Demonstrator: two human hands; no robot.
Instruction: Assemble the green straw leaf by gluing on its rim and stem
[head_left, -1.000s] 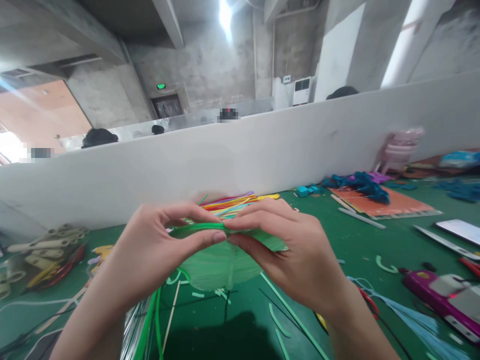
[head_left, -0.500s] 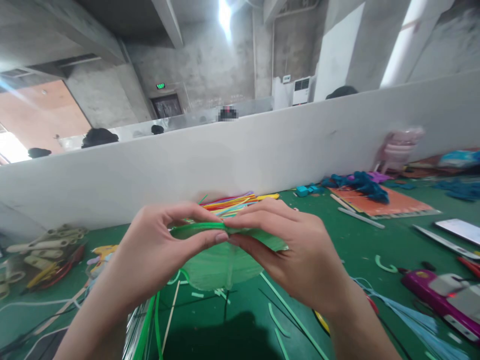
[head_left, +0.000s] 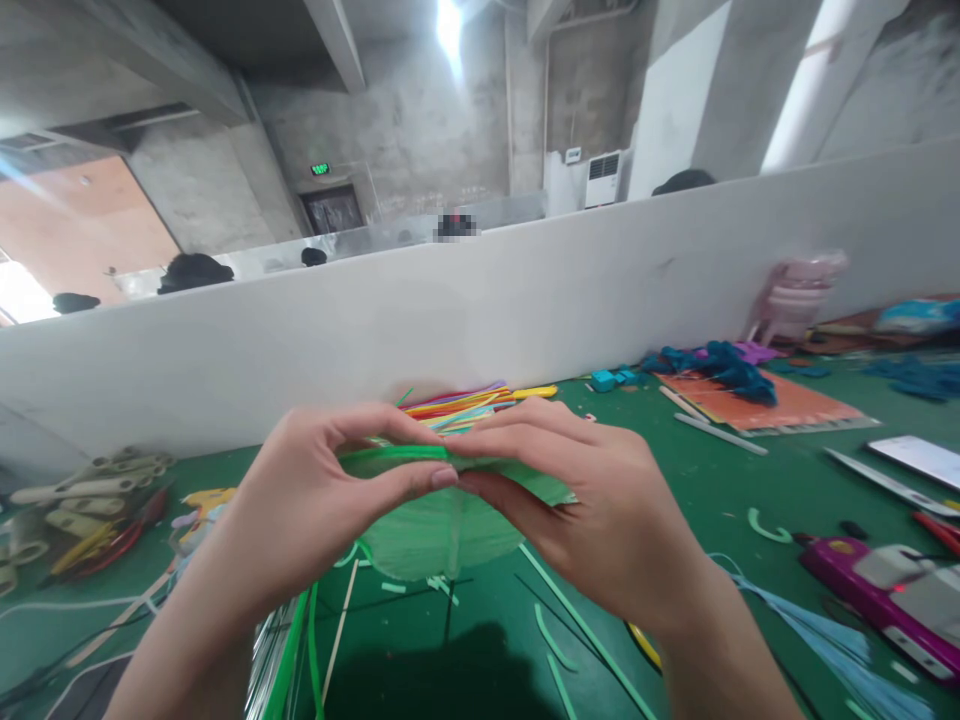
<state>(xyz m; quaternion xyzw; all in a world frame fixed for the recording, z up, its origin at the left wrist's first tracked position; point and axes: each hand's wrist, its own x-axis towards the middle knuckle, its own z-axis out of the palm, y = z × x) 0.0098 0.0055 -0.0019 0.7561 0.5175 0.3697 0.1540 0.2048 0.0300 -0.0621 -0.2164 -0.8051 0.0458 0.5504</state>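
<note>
A translucent green fabric piece [head_left: 420, 535], rounded at its lower edge, hangs between my hands above the table. A brighter green strip [head_left: 397, 453] runs along its upper edge. My left hand [head_left: 337, 470] pinches that edge between thumb and fingers near the middle. Right beside it, my right hand [head_left: 562, 480] pinches the same edge, thumb below and fingers on top. The fingertips of both hands almost meet. A pale rib runs down the centre of the piece, with a thin dark stem below it.
Colourful strips [head_left: 457, 400] lie at the partition [head_left: 450, 310]. Right: an orange mat [head_left: 795, 405], scissors [head_left: 885, 482], a phone [head_left: 922, 462] and a purple power strip [head_left: 870, 590]. Left: beige tubes [head_left: 97, 490] and pliers [head_left: 112, 550]. Green offcuts [head_left: 551, 640] are scattered on the green table [head_left: 420, 670].
Both hands keep their pinch on the green fabric's edge, nearly still. The view has shifted very slightly.
</note>
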